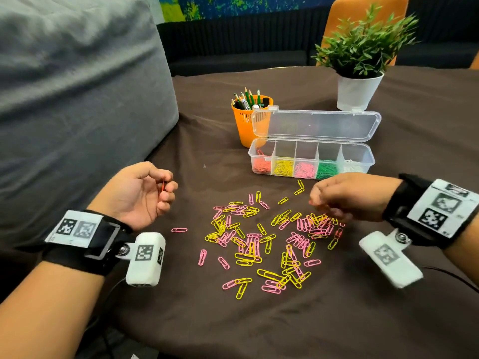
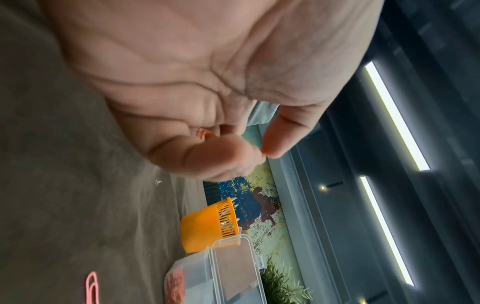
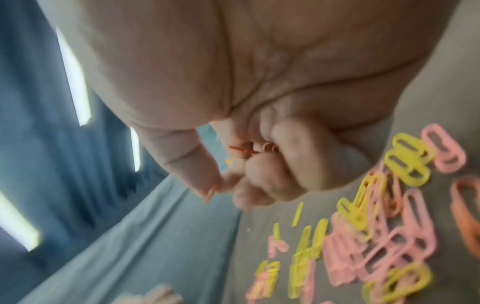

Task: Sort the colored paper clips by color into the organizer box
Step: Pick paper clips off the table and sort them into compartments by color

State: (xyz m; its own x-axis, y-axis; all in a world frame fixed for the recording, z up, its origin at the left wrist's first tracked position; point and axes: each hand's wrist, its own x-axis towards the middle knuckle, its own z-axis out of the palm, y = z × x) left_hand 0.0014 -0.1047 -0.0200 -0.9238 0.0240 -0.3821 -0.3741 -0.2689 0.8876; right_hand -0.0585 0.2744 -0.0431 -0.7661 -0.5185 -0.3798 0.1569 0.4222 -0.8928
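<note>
Head view: the left hand (image 1: 137, 194) pinches a small red wire paper clip (image 1: 162, 187) near the bench's left edge; loose pink and yellow wire paper clips (image 1: 261, 242) lie mid-bench, before the clear plastic five-compartment organizer box (image 1: 311, 158), lid open. Left wrist view: fingers (image 2: 221, 156) curl to the thumb. Right wrist view, blurred: the right hand (image 3: 259, 164) grips red clips in curled fingers.

Brown cloth (image 1: 259, 320) over the bench. Grey cushion (image 1: 77, 99) at left. Beyond, dark ribbed panelling (image 1: 233, 35), a blue-and-green painted wall (image 1: 233, 6), an orange chair back (image 1: 344, 16). Strip lights (image 2: 394, 115) overhead.
</note>
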